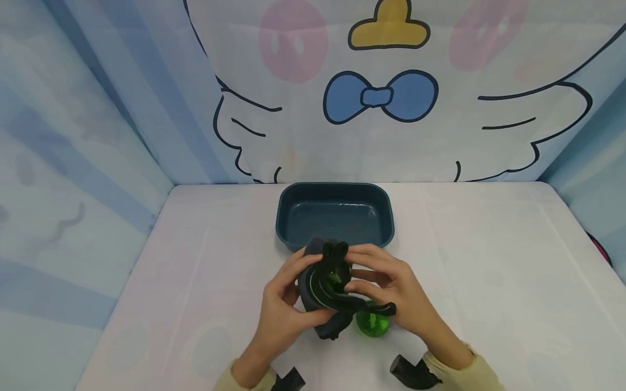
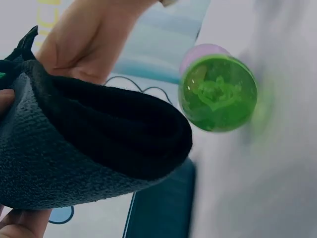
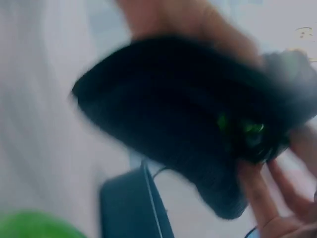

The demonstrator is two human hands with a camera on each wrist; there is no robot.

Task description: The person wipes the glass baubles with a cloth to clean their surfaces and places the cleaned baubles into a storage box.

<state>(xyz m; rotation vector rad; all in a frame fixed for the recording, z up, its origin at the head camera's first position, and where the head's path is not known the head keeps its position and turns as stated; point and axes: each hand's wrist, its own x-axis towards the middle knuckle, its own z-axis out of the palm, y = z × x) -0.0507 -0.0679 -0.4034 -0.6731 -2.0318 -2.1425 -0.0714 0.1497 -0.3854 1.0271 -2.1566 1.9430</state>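
We're holding a dark grey fleece pouch [image 1: 325, 288] with both hands, lifted just above the bench [image 1: 489, 260] at near centre. Our left hand [image 1: 281, 304] wraps its left side, fingers curled round the fabric; our right hand [image 1: 391, 285] comes in from the right, fingers curled over the top and pinching at the pouch's opening and its black strap [image 1: 364, 308], which trails out to the right under that hand. Both grips are closed on the pouch, neither spread. There's a green edge line and a bit of green showing inside the mouth of the pouch; we can't tell what that green bit is. The left wrist view shows the pouch [image 2: 94, 144] close up, soft and thick, with the left fingertips [image 2: 22, 223] under it and the right hand [image 2: 86, 39] on its far edge. The right wrist view is blurred: the pouch [image 3: 188, 119] fills it, with fingers [image 3: 262, 203] below it. A green translucent ball [image 1: 373, 321] sits on the bench just beside the pouch, near right, partly hidden by the right hand; it's clear in the left wrist view [image 2: 218, 93]. A dark blue tray [image 1: 288, 220] sits on the bench just beyond the hands, far centre. Behind it hangs a cartoon backdrop [image 1: 381, 98] with a blue bow.
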